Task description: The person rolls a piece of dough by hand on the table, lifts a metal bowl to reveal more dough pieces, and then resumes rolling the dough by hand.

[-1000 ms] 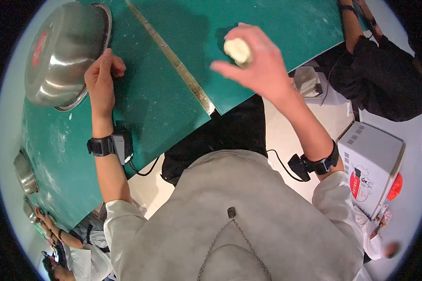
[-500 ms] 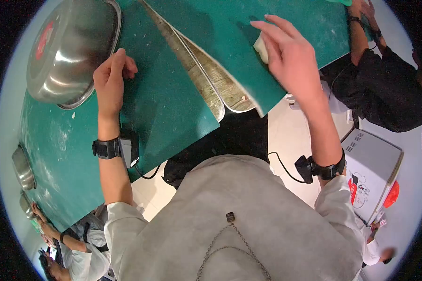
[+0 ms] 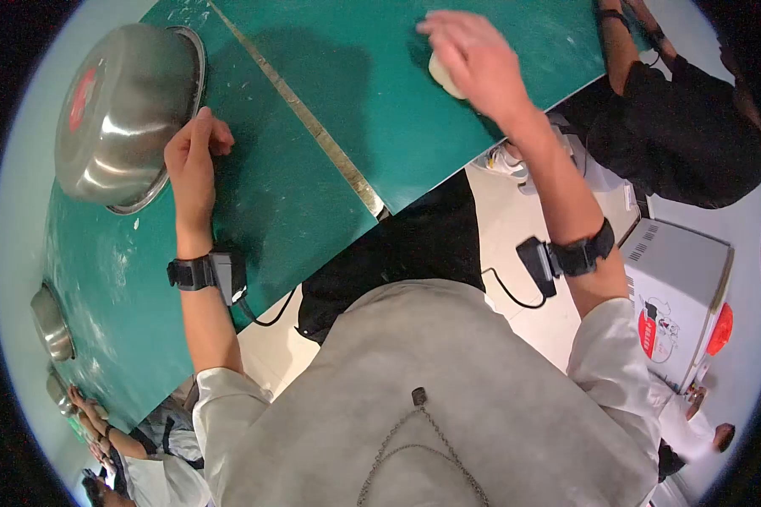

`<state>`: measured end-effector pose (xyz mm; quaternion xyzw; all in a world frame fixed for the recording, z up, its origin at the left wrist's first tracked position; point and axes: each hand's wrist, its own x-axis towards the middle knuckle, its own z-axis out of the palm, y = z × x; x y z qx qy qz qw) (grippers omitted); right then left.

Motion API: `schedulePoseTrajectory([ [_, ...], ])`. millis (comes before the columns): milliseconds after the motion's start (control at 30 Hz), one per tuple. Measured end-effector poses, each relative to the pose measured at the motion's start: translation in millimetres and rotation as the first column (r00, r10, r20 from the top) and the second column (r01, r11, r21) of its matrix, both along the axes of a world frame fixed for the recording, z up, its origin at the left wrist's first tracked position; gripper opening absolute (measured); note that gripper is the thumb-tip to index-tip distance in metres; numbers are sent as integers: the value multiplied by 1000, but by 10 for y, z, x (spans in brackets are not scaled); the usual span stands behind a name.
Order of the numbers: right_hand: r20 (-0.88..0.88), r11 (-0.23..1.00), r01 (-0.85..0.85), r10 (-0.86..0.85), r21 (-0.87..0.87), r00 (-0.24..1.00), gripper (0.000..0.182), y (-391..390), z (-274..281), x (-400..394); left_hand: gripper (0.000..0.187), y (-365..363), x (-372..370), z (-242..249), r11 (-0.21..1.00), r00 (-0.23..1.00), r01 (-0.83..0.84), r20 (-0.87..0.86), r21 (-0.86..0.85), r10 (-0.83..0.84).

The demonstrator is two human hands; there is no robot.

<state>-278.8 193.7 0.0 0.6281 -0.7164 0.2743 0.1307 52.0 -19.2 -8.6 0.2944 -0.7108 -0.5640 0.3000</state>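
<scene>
My left hand [image 3: 196, 160] rests at the rim of a large steel bowl [image 3: 123, 114] tipped on its side. Its fingers are curled in, the thumb lies along them, and nothing shows in the grip. On the right panel of the green tabletop [image 3: 338, 84], my right hand [image 3: 482, 72] reaches over a pale lump of dough [image 3: 441, 78]. Its fingers extend past the dough, slightly blurred, with the palm side against or just above it. Part of the dough is hidden under the hand.
A narrow wedge-shaped seam [image 3: 313, 127] splits the tabletop. Smaller steel bowls [image 3: 52, 325] stand at the far left, near another person's hands [image 3: 84, 406]. A person in black [image 3: 676, 127] is at the right edge. A white carton [image 3: 676, 287] stands on the floor.
The wide gap between the green panels has narrowed to a thin strip. My right hand and the dough appear further left and up. My left hand stays by the bowl.
</scene>
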Motion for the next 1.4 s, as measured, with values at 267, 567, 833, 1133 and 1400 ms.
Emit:
schedulePoseTrajectory([
  [267, 237, 984, 130, -155, 119, 959, 25, 504, 219, 376, 41, 1, 2, -8, 1000, 1000, -28, 8, 1, 28],
  [567, -211, 977, 143, -175, -161, 962, 30, 58, 90, 733, 41, -142, 41, -145, 999, 999, -17, -44, 46, 19],
  [833, 99, 942, 89, -60, -324, 993, 11, -30, 167, 535, 39, -108, 74, -117, 996, 996, -85, -2, 1, 85],
  [1133, 197, 952, 99, -42, -291, 980, 6, -81, 40, 437, 38, -122, 93, -114, 995, 996, -91, 0, 36, 91],
  [1400, 198, 951, 148, -95, -272, 976, 11, -93, -27, 420, 38, -76, 62, -104, 997, 997, -69, 26, 15, 69],
])
